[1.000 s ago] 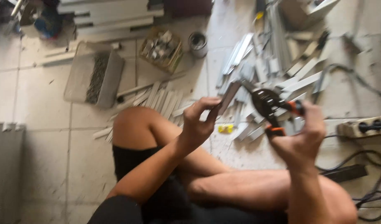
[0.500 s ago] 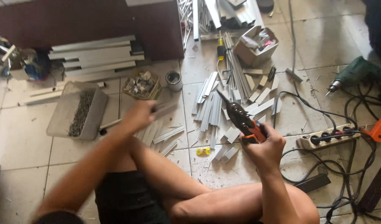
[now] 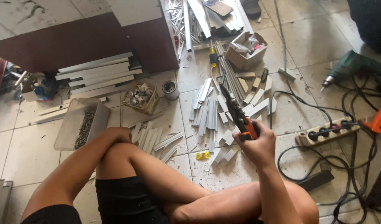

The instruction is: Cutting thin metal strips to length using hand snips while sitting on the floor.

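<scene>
Head view: right hand (image 3: pixel 260 145) clamped on snips (image 3: pixel 237 114), left hand's grip hidden behind knee (image 3: pixel 115 143).

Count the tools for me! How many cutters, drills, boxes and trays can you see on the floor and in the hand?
Cutters with orange handles, held in the right hand: 1
Green drill: 1
Cardboard boxes, one large, one small: 2
Tray of screws: 1
Power strip: 1
Total: 6

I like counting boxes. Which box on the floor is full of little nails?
The flat grey tray by the left hand. The two cardboard boxes hold metal bits and packets instead.
</scene>
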